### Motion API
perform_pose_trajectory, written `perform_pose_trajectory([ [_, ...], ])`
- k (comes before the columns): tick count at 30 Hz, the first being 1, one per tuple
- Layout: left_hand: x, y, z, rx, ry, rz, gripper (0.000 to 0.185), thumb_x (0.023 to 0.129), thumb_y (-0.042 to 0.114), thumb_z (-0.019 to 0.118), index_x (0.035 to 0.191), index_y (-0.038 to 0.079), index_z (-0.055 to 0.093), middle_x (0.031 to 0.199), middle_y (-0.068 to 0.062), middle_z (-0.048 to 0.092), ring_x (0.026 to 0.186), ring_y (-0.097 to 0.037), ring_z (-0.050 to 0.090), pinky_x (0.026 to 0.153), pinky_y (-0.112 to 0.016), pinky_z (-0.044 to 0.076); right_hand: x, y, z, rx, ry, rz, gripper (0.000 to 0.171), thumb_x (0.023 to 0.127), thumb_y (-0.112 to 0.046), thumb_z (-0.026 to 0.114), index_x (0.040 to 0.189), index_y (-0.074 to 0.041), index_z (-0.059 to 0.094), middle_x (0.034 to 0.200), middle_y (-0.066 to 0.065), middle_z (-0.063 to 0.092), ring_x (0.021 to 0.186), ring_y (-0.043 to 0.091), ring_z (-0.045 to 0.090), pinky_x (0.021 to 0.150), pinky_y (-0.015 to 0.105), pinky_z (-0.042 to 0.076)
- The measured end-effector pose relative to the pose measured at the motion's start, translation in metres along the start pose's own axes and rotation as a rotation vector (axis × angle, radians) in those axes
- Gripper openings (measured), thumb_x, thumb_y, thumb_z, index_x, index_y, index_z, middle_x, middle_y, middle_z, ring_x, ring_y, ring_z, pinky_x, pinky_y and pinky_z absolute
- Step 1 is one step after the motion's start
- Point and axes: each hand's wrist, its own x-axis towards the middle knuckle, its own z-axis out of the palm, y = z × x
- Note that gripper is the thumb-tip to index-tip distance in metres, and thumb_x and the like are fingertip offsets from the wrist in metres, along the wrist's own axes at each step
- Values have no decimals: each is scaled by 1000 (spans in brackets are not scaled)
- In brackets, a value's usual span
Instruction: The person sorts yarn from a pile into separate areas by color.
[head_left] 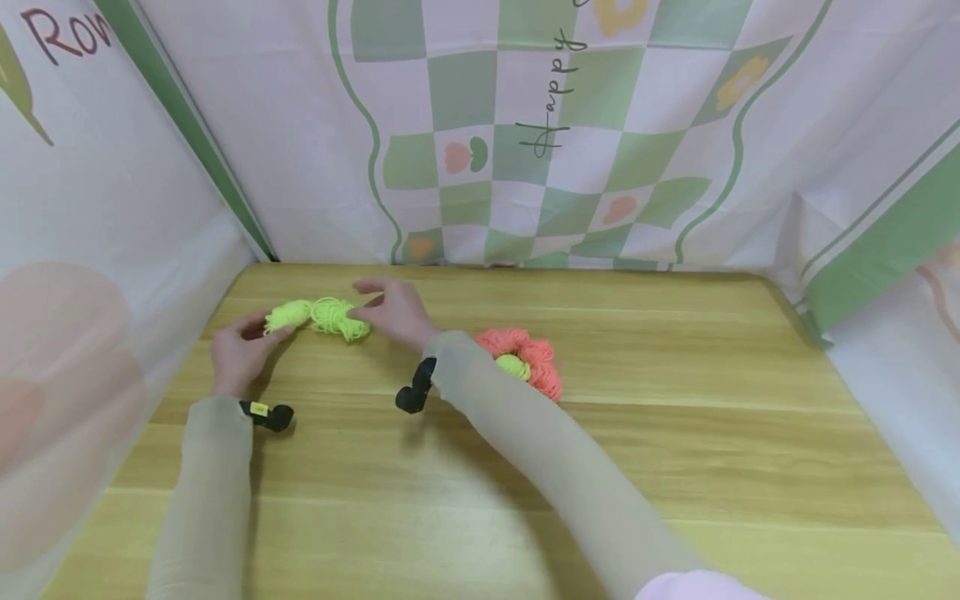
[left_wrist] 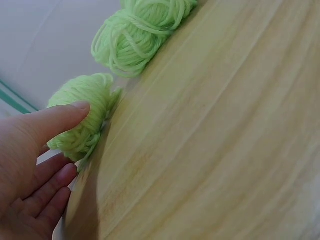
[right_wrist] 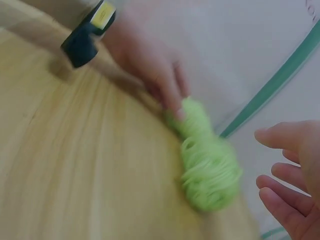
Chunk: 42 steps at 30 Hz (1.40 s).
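At wooden table (head_left: pixel 352 500), left hand (head_left: pixel 242 354) holding yellow-green yarn (head_left: pixel 290 314), cloth (head_left: pixel 517 125) reading "Happy"

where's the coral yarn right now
In the head view, the coral yarn lies on the wooden table, just right of centre, curving beside a yellow-green ball and partly hidden by the right sleeve.
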Motion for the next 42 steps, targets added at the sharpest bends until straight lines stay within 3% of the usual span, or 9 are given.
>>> perform_pose_trajectory([
  [8, -1, 2, 0, 5, 1, 3, 64, 90, 40, 79, 138, 1, 61, 133, -21, 63, 116, -29, 57, 95, -32, 48, -1, -31, -28, 33, 25, -153, 48, 90, -18, 81, 133, -5, 66, 131, 8, 67, 102, 17, 68, 83, 23, 55],
  [21, -1, 1, 0, -2, -5, 3, 64, 90, 39, 80, 139, 2, 60, 133, -20, 63, 113, -26, 57, 93, -30, 48, -22, -71, -80, 75, 83, -301, 45, 87, -19, 84, 128, -6, 69, 126, 4, 70, 103, 12, 67, 89, 22, 53],
  [35, -1, 0, 0, -13, -16, 0, 66, 90, 40, 79, 140, 2, 59, 134, -21, 62, 115, -26, 56, 96, -34, 49, -45, -63, -128, 130, 118, -296, 45, 88, -19, 83, 129, -7, 69, 124, 1, 70, 108, 12, 65, 94, 27, 52],
  [42, -1, -2, 1, -16, -15, 12, 66, 90, 40, 79, 140, 2, 59, 134, -21, 62, 114, -26, 56, 94, -31, 49, -58, -49, -146, 67, 129, -239, 49, 87, -30, 84, 130, -12, 69, 127, -2, 68, 111, 11, 62, 99, 31, 50],
])
